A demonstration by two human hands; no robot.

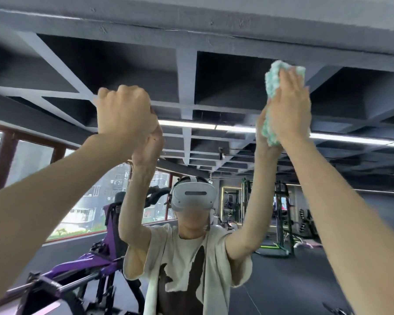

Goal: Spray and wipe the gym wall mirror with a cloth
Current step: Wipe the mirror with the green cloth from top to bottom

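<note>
Mirror [214, 87]: fills the view. Right hand [290, 108]: raised, fingers extended, pressing the green-and-white cloth [272, 87] flat against the glass towards the mirror's upper right corner. Left hand [125, 110]: raised at upper centre-left, fingers curled into a fist, knuckles at the glass; nothing visible in it.
</note>
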